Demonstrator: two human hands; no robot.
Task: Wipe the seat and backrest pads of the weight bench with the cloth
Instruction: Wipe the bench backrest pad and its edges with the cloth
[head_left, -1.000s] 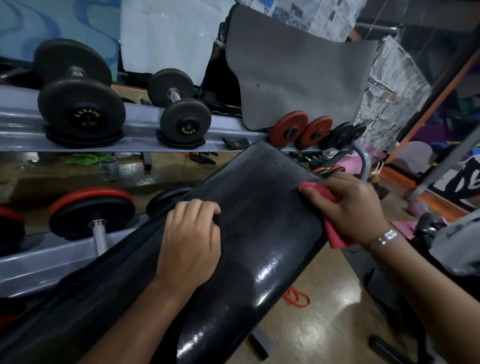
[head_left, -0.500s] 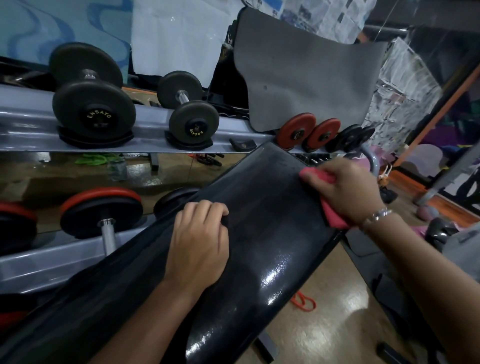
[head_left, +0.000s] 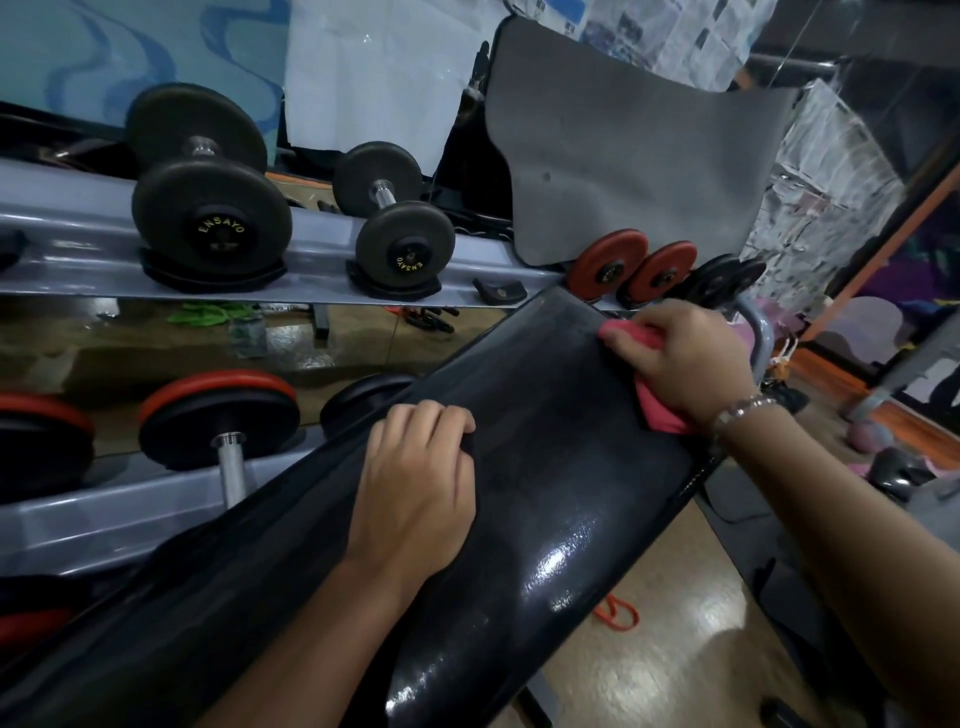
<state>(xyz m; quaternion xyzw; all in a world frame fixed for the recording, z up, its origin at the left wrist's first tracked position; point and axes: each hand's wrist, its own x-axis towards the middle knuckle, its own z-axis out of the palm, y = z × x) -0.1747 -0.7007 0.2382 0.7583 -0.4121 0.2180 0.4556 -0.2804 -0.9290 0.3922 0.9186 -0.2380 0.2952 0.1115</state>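
Note:
A long glossy black bench pad (head_left: 550, 467) runs diagonally from lower left to upper right. My right hand (head_left: 685, 364) presses a red cloth (head_left: 657, 410) against the pad near its far top end; most of the cloth is hidden under the palm. My left hand (head_left: 415, 493) rests on the pad's left edge at mid-length, fingers curled over that edge.
A grey two-tier rack (head_left: 322, 270) with black dumbbells (head_left: 213, 218) and red-rimmed ones (head_left: 218, 415) stands close on the left. A grey mat (head_left: 623, 166) hangs behind. A grey metal bar (head_left: 761, 338) sits beyond the pad's end. An orange band (head_left: 618, 616) lies on the glossy floor.
My right hand with the cloth has slid up the pad toward its far end. The left hand has stayed gripping the pad's left edge.

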